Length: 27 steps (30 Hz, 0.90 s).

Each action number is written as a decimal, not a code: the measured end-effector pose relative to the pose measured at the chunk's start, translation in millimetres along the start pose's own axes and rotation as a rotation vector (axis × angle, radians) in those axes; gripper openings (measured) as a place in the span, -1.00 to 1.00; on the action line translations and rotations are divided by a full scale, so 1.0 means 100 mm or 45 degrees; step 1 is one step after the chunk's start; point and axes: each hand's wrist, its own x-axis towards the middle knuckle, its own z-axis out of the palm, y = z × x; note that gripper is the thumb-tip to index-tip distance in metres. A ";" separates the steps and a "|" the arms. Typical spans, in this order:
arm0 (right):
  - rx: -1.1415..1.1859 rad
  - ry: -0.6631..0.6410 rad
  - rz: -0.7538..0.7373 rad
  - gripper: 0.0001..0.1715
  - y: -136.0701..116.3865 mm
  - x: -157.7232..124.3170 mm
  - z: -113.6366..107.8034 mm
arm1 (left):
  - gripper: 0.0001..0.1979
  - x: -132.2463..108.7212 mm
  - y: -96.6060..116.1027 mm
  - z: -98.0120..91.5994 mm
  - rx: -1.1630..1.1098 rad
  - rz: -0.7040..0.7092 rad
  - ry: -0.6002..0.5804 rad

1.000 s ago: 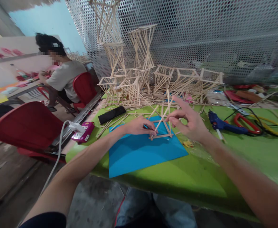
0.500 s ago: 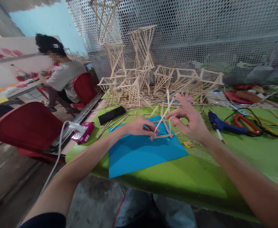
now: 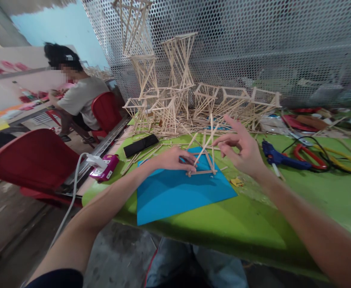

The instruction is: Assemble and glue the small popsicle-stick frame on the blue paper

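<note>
A small frame of thin wooden sticks [image 3: 204, 160] stands on a blue sheet [image 3: 175, 192] on the green table [image 3: 298, 208]. My left hand [image 3: 171, 159] rests on the sheet, its fingertips pinching the frame's lower left sticks. My right hand [image 3: 241, 150] hovers at the frame's right side. Its thumb and forefinger are pinched at an upright stick near the top, and the other fingers are spread.
Several finished stick towers [image 3: 175, 80] and loose sticks crowd the back of the table against a perforated metal screen. A blue glue gun [image 3: 276, 157], red scissors [image 3: 309, 156] and cables lie to the right. A black bar [image 3: 141, 145] and a pink power strip [image 3: 105, 167] lie left. Another person [image 3: 76, 96] sits at the far left.
My right hand has shifted slightly up and right along the upright stick. The left hand and the frame have stayed in place.
</note>
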 end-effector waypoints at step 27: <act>-0.624 0.082 -0.518 -0.12 -0.05 0.05 -0.03 | -0.32 -0.03 0.02 -0.16 1.015 0.658 1.085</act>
